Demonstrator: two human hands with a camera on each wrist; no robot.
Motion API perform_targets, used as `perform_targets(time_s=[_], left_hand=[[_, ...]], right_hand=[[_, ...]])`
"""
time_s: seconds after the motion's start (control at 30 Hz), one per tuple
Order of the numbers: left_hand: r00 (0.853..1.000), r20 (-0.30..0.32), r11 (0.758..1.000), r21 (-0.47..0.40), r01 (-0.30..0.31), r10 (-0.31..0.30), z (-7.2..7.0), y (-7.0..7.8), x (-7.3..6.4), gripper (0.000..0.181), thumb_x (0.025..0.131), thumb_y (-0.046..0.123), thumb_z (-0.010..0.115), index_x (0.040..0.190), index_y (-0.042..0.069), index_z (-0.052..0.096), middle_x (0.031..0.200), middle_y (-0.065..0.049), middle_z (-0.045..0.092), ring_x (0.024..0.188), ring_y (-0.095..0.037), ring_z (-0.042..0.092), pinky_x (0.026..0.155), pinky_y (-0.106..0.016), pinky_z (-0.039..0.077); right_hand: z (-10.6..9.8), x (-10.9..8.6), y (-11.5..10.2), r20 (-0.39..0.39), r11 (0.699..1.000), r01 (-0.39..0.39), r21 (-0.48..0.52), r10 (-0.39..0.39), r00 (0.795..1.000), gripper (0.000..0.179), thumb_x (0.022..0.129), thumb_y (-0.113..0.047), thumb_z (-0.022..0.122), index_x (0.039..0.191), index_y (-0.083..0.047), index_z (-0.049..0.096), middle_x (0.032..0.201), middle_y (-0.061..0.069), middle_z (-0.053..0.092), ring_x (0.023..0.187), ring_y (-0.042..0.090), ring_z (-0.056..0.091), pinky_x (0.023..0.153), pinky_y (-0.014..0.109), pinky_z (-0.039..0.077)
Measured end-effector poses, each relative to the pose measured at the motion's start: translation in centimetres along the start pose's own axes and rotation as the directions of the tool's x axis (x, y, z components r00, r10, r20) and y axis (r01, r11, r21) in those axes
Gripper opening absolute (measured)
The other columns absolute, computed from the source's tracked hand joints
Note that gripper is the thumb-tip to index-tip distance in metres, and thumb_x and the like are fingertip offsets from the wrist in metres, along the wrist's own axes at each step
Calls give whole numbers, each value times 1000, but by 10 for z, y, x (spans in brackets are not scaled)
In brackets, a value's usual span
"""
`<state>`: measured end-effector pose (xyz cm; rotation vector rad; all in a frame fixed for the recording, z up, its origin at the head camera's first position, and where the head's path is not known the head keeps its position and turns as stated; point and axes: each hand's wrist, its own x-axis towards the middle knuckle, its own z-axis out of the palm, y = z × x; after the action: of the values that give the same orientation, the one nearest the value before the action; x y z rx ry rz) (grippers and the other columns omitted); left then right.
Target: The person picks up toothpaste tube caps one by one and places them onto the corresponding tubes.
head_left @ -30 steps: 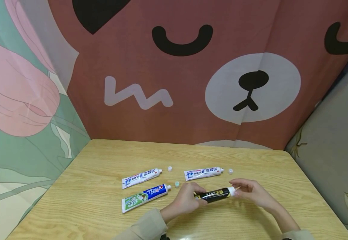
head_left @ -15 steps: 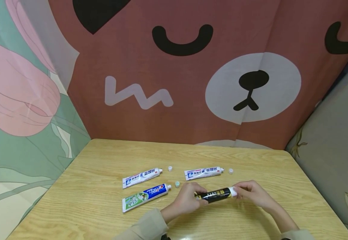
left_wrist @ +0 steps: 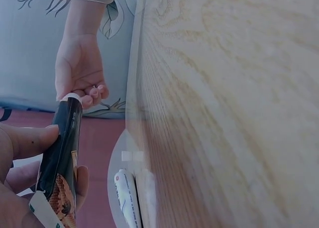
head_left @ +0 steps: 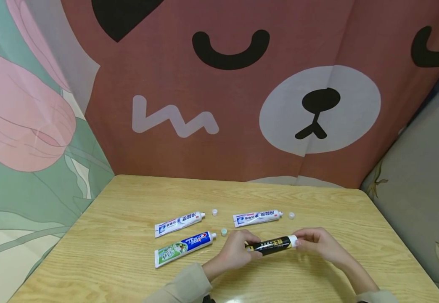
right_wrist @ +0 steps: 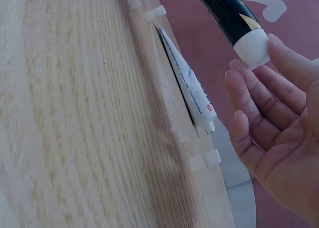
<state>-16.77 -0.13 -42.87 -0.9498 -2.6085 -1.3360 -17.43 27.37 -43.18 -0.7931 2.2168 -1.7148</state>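
The left hand (head_left: 236, 251) grips a glossy black tube with gold lettering (head_left: 274, 246) around its left end, above the pale wood-grain surface (head_left: 109, 246). The tube's long axis runs left to right, its right end slightly farther away. There the right hand (head_left: 316, 243), nearer that end, pinches the round white cap (right_wrist: 252, 49). A slim white-and-blue toothpaste tube (head_left: 257, 218) lies beyond.

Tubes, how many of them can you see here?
4: a black tube in the left hand, a green-and-blue tube left of that hand, a white tube behind it, and a second white tube farther right.
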Motion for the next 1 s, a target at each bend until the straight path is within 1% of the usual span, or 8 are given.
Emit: perform_targets(time_s=[0.13,0.2,0.33,0.4,0.5,0.63,0.8,1.0], left_hand=[[1000,0,1000,-1,-6,6,0,0,1,25,65,7,79,89,4,71,79,3,65,71,1,55,69,-16,45],[1000,2,1000,-3,-5,5,0,0,1,25,65,7,79,89,5,71,79,4,65,71,1,55,69,-16,45],[1000,5,1000,-10,4,-4,-1,1,0,25,65,7,79,89,5,72,79,4,65,71,1,55,69,-17,44],[1000,9,1000,-15,12,-12,-1,2,0,25,65,7,79,89,5,71,78,4,65,71,0,55,69,-18,45],[1000,11,1000,-14,16,-15,-1,2,0,25,65,7,79,89,4,71,78,3,65,71,0,55,69,-18,45],[1000,10,1000,-23,20,-20,0,3,0,25,65,6,79,89,4,71,78,2,65,71,0,55,68,-18,45],[1000,7,1000,-28,15,-14,1,2,0,23,66,5,78,88,4,72,77,3,65,69,1,54,63,-18,46],[1000,2,1000,-13,0,0,0,2,0,25,65,4,78,89,4,71,79,3,65,70,1,54,64,-17,46]], right_hand=[[1,1,-1,-9,1000,3,-14,-3,1000,28,92,-1,49,103,24,51,86,1,67,77,12,63,67,32,53],[1,1,-1,-7,1000,-7,-21,7,1000,31,93,-3,48,107,25,48,90,-1,67,80,11,62,69,32,53],[0,0,0,4,1000,-10,-15,10,1000,37,90,-2,53,115,23,43,98,-1,65,86,10,61,72,31,52],[0,0,0,15,1000,5,-8,-5,1000,37,87,-1,56,115,21,45,98,3,65,86,12,62,72,32,52],[0,0,0,22,1000,15,4,-15,1000,30,86,1,57,111,17,51,94,7,66,83,16,63,70,32,52],[1,0,0,15,1000,-6,-4,6,1000,28,87,-1,56,109,16,53,92,3,66,82,16,63,69,32,52],[0,1,-1,19,999,-43,-14,44,999,30,89,-6,56,109,17,53,90,-1,66,80,14,61,68,32,52],[0,0,0,20,999,-25,-24,26,999,34,87,-5,58,112,17,49,92,1,65,81,15,62,69,34,52]])
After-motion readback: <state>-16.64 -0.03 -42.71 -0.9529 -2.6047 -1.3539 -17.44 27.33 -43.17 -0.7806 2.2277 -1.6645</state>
